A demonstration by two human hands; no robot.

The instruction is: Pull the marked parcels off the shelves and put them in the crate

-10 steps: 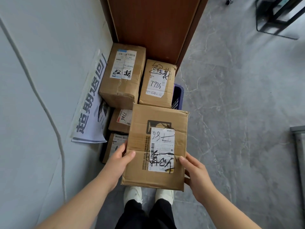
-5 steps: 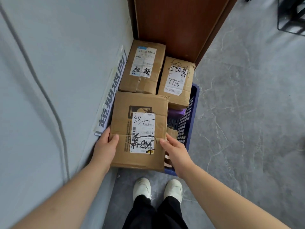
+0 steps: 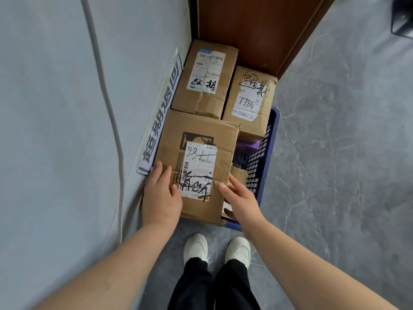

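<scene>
A brown cardboard parcel [image 3: 196, 139] with a white label and black marker writing lies flat on top of the load in the blue crate [image 3: 263, 162], at its near left. My left hand [image 3: 162, 193] rests flat on the parcel's near left corner, fingers straight. My right hand [image 3: 239, 198] touches the parcel's near right edge with its fingers extended. Two more marked parcels sit at the crate's far end: a taller one [image 3: 205, 79] on the left and one [image 3: 248, 101] marked 7786 on the right.
A grey wall [image 3: 55, 130] with a cable [image 3: 111, 121] and a printed paper sign [image 3: 161, 117] runs along the left. A brown wooden panel [image 3: 257, 30] stands behind the crate. Grey marble floor [image 3: 335, 175] lies to the right. My white shoes [image 3: 216, 249] stand just before the crate.
The parcel went from held above the crate down onto the load at its near left. My hands shifted from gripping its sides to lying flat on its near end.
</scene>
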